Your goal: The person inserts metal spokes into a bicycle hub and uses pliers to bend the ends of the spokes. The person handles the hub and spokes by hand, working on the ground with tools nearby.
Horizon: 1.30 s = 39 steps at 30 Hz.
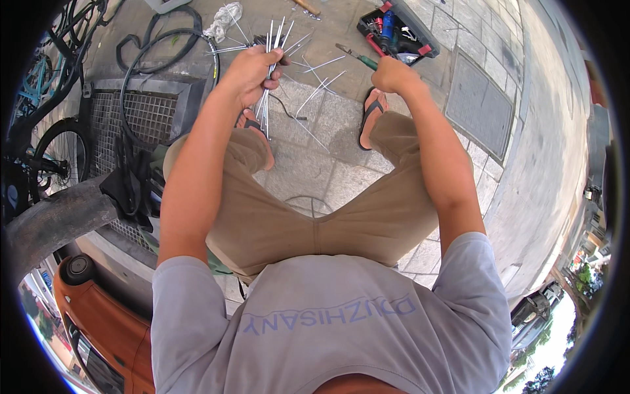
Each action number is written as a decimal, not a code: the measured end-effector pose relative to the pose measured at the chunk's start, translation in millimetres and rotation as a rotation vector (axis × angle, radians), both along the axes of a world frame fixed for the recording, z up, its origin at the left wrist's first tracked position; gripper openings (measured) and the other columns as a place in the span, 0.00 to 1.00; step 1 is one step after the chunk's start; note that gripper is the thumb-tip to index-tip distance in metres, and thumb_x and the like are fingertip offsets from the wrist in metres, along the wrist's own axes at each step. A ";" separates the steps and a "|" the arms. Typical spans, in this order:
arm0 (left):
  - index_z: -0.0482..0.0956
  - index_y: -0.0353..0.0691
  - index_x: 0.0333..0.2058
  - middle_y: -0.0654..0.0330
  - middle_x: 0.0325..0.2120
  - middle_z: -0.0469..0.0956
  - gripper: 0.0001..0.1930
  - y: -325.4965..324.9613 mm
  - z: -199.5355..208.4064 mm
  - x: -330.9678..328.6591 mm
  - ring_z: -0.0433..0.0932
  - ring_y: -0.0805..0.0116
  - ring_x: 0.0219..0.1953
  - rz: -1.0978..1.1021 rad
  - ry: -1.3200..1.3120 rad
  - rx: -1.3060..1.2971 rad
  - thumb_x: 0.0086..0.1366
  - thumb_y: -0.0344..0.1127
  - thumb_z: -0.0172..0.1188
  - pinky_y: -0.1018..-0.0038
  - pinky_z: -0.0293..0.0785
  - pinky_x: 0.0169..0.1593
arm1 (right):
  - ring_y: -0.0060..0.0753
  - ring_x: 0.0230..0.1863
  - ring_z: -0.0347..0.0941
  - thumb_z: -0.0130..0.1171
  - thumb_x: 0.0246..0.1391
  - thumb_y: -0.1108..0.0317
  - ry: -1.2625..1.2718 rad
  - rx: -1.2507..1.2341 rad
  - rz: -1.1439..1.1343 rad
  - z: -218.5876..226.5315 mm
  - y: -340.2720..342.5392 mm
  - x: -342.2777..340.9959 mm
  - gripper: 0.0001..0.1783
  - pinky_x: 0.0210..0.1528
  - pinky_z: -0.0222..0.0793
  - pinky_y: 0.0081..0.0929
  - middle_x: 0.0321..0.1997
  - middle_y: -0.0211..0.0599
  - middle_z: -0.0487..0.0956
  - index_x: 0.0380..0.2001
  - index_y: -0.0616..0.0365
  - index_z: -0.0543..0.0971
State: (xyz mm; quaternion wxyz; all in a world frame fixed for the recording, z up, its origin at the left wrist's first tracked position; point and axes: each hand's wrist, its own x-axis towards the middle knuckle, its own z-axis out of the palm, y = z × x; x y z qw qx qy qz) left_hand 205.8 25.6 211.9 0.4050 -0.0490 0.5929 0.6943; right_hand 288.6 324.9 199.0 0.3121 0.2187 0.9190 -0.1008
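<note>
My left hand (252, 71) is closed round a bundle of thin silver spokes (279, 38), which stick out above and below the fist. Just behind it, more spokes fan out from a dark piece, perhaps a hub, that the hand partly covers. My right hand (395, 75) grips green-handled pliers (366, 62), their metal jaws pointing up and left, apart from the spokes. Between the hands, several loose spokes (315, 94) lie crossed on the paving.
Beyond my right hand stands an open black toolbox (428, 51) with red latches. Black tyres (152, 44) and a bundle of white string (224, 20) lie at the far left. A metal grate (138, 110), a bicycle wheel (62, 152) and an orange car (105, 315) are further left.
</note>
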 end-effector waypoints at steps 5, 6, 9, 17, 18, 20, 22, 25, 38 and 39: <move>0.74 0.35 0.46 0.56 0.40 0.79 0.11 3.3 6.2 3.4 0.75 0.72 0.33 -0.045 0.013 0.025 0.75 0.36 0.58 0.76 0.71 0.31 | 0.26 0.30 0.75 0.58 0.64 0.54 0.244 -0.651 -0.201 15.9 -25.5 -6.5 0.19 0.35 0.71 0.36 0.28 0.37 0.82 0.35 0.62 0.81; 0.74 0.35 0.47 0.55 0.40 0.79 0.11 3.8 7.3 3.9 0.77 0.70 0.34 -0.033 0.002 0.031 0.75 0.37 0.59 0.75 0.73 0.32 | 0.28 0.30 0.76 0.58 0.63 0.55 0.279 -0.708 -0.212 17.3 -34.7 -5.7 0.18 0.36 0.71 0.35 0.27 0.37 0.82 0.35 0.62 0.81; 0.74 0.35 0.48 0.54 0.43 0.80 0.12 1.3 5.9 0.7 0.79 0.65 0.38 -0.027 -0.021 0.040 0.75 0.37 0.59 0.68 0.77 0.38 | 0.26 0.32 0.76 0.57 0.67 0.58 0.213 -0.617 -0.074 31.7 -51.2 -8.5 0.17 0.41 0.72 0.32 0.29 0.32 0.78 0.33 0.63 0.78; 0.74 0.33 0.48 0.54 0.42 0.80 0.11 -0.2 5.0 -2.4 0.81 0.61 0.40 0.003 -0.051 0.069 0.76 0.36 0.57 0.64 0.81 0.42 | 0.26 0.30 0.71 0.58 0.66 0.55 0.298 -0.589 -0.003 22.9 -45.5 -7.2 0.18 0.38 0.69 0.34 0.26 0.30 0.74 0.34 0.62 0.76; 0.74 0.33 0.48 0.54 0.42 0.81 0.11 -0.5 4.6 -2.1 0.81 0.61 0.41 -0.002 -0.052 0.073 0.76 0.36 0.57 0.63 0.82 0.42 | 0.26 0.30 0.71 0.58 0.66 0.55 0.287 -0.593 -0.001 24.0 -45.9 -7.7 0.18 0.38 0.69 0.34 0.26 0.30 0.74 0.34 0.62 0.76; 0.74 0.33 0.48 0.54 0.42 0.81 0.11 -1.9 2.7 -2.7 0.82 0.60 0.41 -0.002 -0.047 0.081 0.76 0.36 0.57 0.63 0.83 0.44 | 0.25 0.31 0.71 0.58 0.66 0.55 0.268 -0.600 0.005 30.1 -47.6 -9.9 0.18 0.39 0.69 0.32 0.26 0.29 0.75 0.34 0.62 0.76; 0.74 0.33 0.48 0.54 0.41 0.81 0.11 -2.9 2.8 -2.5 0.82 0.60 0.41 -0.001 -0.044 0.085 0.76 0.36 0.57 0.63 0.83 0.44 | 0.25 0.31 0.71 0.58 0.66 0.54 0.279 -0.594 -0.001 29.2 -48.7 -9.0 0.19 0.39 0.68 0.32 0.26 0.30 0.75 0.33 0.62 0.76; 0.73 0.33 0.47 0.53 0.42 0.81 0.11 -3.8 4.9 -2.1 0.82 0.59 0.41 -0.001 -0.045 0.082 0.75 0.36 0.58 0.63 0.83 0.44 | 0.25 0.30 0.70 0.58 0.66 0.53 0.292 -0.576 0.016 33.4 -50.3 -8.9 0.20 0.38 0.68 0.32 0.25 0.30 0.74 0.33 0.62 0.76; 0.75 0.30 0.46 0.50 0.42 0.81 0.12 -2.1 6.9 -0.2 0.83 0.57 0.41 0.018 -0.058 0.052 0.73 0.35 0.61 0.61 0.85 0.45 | 0.24 0.28 0.65 0.58 0.67 0.52 0.323 -0.592 0.035 23.9 -47.9 -8.4 0.19 0.33 0.64 0.31 0.24 0.27 0.70 0.35 0.60 0.76; 0.75 0.30 0.46 0.50 0.42 0.81 0.12 -2.6 6.9 -0.2 0.84 0.57 0.41 0.013 -0.059 0.062 0.73 0.35 0.61 0.61 0.85 0.45 | 0.24 0.28 0.65 0.58 0.67 0.52 0.323 -0.595 0.035 24.6 -48.6 -8.3 0.19 0.33 0.63 0.32 0.23 0.27 0.70 0.35 0.60 0.77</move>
